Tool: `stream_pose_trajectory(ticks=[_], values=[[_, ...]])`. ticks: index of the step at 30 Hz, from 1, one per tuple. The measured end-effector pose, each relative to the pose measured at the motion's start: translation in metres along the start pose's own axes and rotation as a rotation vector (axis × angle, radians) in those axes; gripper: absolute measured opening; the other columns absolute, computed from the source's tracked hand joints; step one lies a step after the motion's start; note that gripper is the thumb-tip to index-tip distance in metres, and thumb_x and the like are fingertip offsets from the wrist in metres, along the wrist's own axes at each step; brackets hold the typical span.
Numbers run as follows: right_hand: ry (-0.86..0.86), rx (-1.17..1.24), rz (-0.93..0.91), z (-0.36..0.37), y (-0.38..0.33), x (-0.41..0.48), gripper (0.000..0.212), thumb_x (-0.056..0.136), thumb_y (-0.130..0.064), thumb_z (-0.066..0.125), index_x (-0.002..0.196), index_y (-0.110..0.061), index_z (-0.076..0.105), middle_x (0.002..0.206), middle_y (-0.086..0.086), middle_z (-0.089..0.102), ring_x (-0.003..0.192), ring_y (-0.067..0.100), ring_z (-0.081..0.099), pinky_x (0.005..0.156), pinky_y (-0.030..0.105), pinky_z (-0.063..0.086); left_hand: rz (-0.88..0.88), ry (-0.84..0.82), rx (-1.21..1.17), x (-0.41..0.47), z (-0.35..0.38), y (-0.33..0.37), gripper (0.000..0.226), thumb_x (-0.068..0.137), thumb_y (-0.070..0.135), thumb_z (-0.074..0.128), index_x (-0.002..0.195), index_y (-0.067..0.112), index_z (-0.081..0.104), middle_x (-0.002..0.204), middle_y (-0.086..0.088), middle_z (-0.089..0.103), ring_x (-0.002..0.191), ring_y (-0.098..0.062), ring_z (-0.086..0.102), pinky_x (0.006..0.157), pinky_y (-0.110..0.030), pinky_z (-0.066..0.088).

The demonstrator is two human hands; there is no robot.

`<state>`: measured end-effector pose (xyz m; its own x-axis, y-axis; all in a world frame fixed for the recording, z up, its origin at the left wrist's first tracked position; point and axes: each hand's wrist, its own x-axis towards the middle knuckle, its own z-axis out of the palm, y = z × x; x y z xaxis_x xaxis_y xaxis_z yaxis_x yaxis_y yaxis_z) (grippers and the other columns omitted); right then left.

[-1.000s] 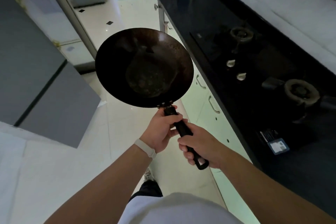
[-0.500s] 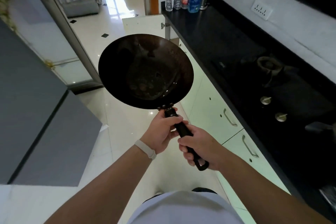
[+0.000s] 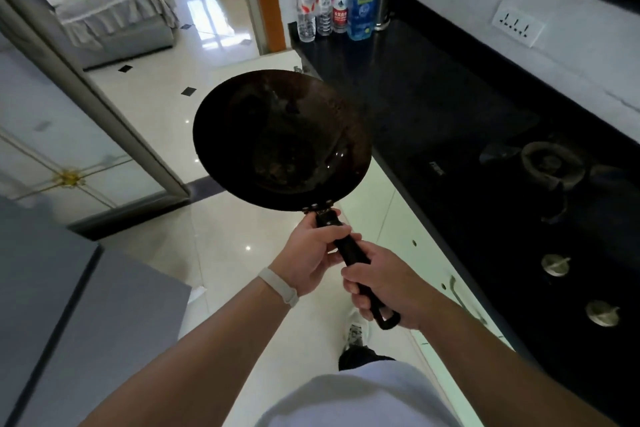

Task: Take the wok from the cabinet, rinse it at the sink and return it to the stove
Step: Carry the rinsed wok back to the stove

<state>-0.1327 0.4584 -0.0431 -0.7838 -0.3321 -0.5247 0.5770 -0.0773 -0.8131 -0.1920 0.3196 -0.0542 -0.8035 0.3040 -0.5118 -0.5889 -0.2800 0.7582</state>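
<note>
A dark round wok with a black handle hangs in the air over the floor, just left of the black counter's edge. My left hand grips the handle close to the bowl. My right hand holds the handle's lower end, near its loop. The bowl faces up and looks stained inside. The black stove lies to the right on the counter, with a burner ring and two round knobs. No sink is in view.
Several bottles and a utensil holder stand at the counter's far end. White cabinet drawers run below the counter. A grey unit stands at my left. A doorway ahead opens to a room with a sofa.
My view has moved forward along the counter, so the stove has slid toward the lower right and the bottles have come closer. Both hands keep the same grip on the wok.
</note>
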Motion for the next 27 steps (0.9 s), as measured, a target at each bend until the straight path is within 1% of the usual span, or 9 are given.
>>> stream_pose_trajectory(ticks=[4,7,9,13,16,18,21,24,27], values=[[0.022,0.023,0.0,-0.036,-0.039,0.036,0.033,0.093,0.003,0.05,0.122,-0.013,0.053,0.063,0.003,0.053,0.045,0.015,0.046,0.04,0.026,0.041,-0.04,-0.014,0.019,0.059,0.019,0.031,0.031,0.091,-0.005,0.058,0.118,0.008,0.053,0.094,-0.011,0.06,0.087,-0.026,0.07,0.078,-0.039,0.057],[0.042,0.022,-0.005,-0.06,-0.061,0.055,0.033,0.094,0.002,0.05,0.122,-0.014,0.054,0.064,0.003,0.052,0.046,0.015,0.046,0.04,0.026,0.041,-0.039,-0.03,0.042,0.093,0.035,0.047,0.033,0.091,-0.005,0.058,0.12,0.007,0.052,0.094,-0.012,0.06,0.085,-0.025,0.071,0.083,-0.043,0.056],[0.061,0.028,0.002,-0.073,-0.074,0.064,0.032,0.094,0.001,0.05,0.122,-0.015,0.054,0.064,0.003,0.053,0.046,0.015,0.047,0.042,0.027,0.041,-0.046,-0.046,0.038,0.11,0.045,0.057,0.032,0.091,-0.005,0.058,0.119,0.007,0.053,0.095,-0.012,0.06,0.086,-0.025,0.071,0.082,-0.041,0.056],[0.122,0.027,-0.014,-0.087,-0.093,0.077,0.029,0.095,-0.002,0.05,0.12,-0.015,0.054,0.064,0.001,0.054,0.048,0.014,0.048,0.044,0.029,0.041,-0.073,-0.103,0.029,0.141,0.058,0.074,0.035,0.09,-0.006,0.058,0.123,0.006,0.052,0.087,-0.009,0.065,0.088,-0.027,0.07,0.084,-0.044,0.057],[0.175,0.047,-0.014,-0.096,-0.102,0.096,0.032,0.094,-0.004,0.051,0.121,-0.022,0.054,0.063,0.001,0.054,0.048,0.014,0.048,0.047,0.032,0.038,-0.083,-0.143,0.056,0.166,0.061,0.087,0.033,0.09,-0.006,0.058,0.12,0.005,0.052,0.079,-0.007,0.068,0.087,-0.027,0.069,0.075,-0.039,0.059],[0.206,0.057,-0.02,-0.098,-0.109,0.109,0.031,0.095,-0.006,0.051,0.12,-0.023,0.054,0.063,0.001,0.055,0.048,0.014,0.048,0.05,0.034,0.036,-0.106,-0.18,0.053,0.181,0.06,0.098,0.031,0.09,-0.006,0.058,0.118,0.007,0.052,0.076,-0.005,0.068,0.085,-0.026,0.069,0.071,-0.036,0.059],[0.269,0.091,-0.023,-0.096,-0.122,0.133,0.031,0.094,-0.006,0.052,0.121,-0.023,0.054,0.063,0.001,0.055,0.048,0.014,0.048,0.05,0.034,0.035,-0.157,-0.228,0.066,0.21,0.052,0.115,0.033,0.09,-0.006,0.059,0.12,0.008,0.053,0.082,-0.008,0.065,0.082,-0.023,0.071,0.068,-0.033,0.058],[0.342,0.121,-0.021,-0.091,-0.139,0.168,0.043,0.095,-0.005,0.052,0.13,-0.03,0.049,0.063,0.002,0.054,0.047,0.013,0.048,0.047,0.031,0.037,-0.187,-0.283,0.095,0.248,0.039,0.135,0.033,0.09,-0.005,0.059,0.12,0.009,0.053,0.087,-0.009,0.063,0.074,-0.017,0.072,0.063,-0.029,0.057],[0.434,0.169,-0.012,-0.08,-0.161,0.207,0.041,0.096,-0.002,0.05,0.13,-0.023,0.049,0.061,0.002,0.052,0.044,0.013,0.046,0.042,0.027,0.041,-0.241,-0.349,0.108,0.285,0.023,0.16,0.03,0.091,-0.004,0.058,0.116,0.011,0.052,0.1,-0.019,0.06,0.081,-0.023,0.07,0.069,-0.034,0.056]])
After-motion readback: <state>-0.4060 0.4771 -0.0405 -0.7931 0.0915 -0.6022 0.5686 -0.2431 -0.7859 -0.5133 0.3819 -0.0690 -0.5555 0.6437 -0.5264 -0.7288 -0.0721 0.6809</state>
